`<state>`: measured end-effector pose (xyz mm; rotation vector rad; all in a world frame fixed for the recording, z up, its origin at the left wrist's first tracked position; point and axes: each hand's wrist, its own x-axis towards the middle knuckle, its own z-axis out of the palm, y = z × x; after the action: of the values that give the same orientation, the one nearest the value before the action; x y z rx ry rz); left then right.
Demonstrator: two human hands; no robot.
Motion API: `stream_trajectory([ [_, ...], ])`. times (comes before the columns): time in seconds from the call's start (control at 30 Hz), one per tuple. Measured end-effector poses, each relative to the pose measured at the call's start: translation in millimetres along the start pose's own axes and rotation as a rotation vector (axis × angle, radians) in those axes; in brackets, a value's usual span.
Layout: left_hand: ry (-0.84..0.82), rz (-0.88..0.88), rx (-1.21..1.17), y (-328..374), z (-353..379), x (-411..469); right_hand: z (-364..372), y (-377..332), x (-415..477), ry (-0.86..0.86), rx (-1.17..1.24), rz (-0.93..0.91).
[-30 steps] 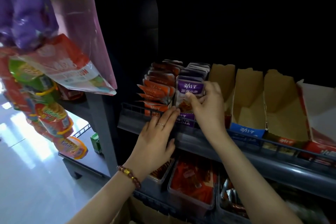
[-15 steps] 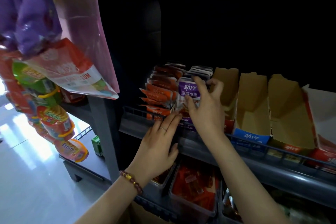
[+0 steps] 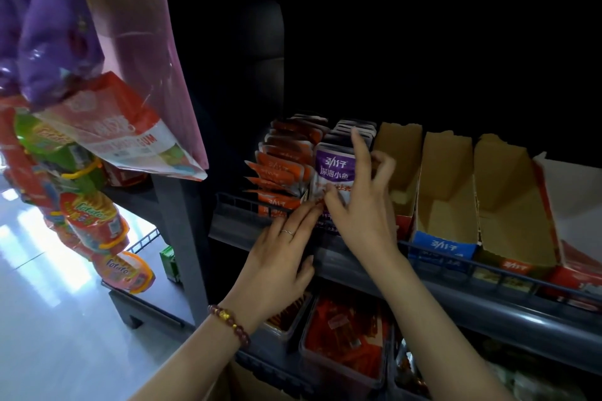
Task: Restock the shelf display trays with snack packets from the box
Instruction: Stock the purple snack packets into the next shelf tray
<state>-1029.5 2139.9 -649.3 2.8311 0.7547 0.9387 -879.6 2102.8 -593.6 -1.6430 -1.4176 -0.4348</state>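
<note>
Purple foil snack packet with white lettering stands upright at the front of its row, in the second display tray from the left on the grey shelf, just beside the row of orange foil packets. Your right hand pinches it: the thumb presses its lower front face, the index finger runs straight up along its right edge, and the other fingers curl loosely clear of it. Your left hand lies flat and released, fingers straight, fingertips touching the tray front at the shelf's dark wire rail. Brown cardboard trays stand to the right.
</note>
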Motion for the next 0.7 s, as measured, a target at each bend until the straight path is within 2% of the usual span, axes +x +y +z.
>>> stream_trajectory([
  [0.3,0.006,0.091,-0.019,-3.8,-6.5,-5.1,0.9,-9.1,-8.7,0.243,0.149,-0.041],
  [0.4,0.066,0.187,0.119,-1.5,-17.3,-15.8,-7.3,-16.2,-20.6,0.258,0.207,-0.166],
  [0.53,0.045,0.349,0.198,5.0,-30.6,-39.9,-21.3,-26.3,-56.9,0.087,0.153,-0.516],
  [0.6,-0.065,0.368,0.145,14.7,-33.6,-57.2,-22.8,-35.0,-85.7,-0.033,0.25,-0.533],
  [0.63,-0.193,0.348,0.122,20.5,-33.6,-70.2,-22.5,-39.9,-104.5,-0.092,0.318,-0.487],
  [0.7,-0.565,0.226,0.187,19.5,-22.7,-102.7,-19.2,-45.8,-146.1,-0.223,0.398,-0.407],
])
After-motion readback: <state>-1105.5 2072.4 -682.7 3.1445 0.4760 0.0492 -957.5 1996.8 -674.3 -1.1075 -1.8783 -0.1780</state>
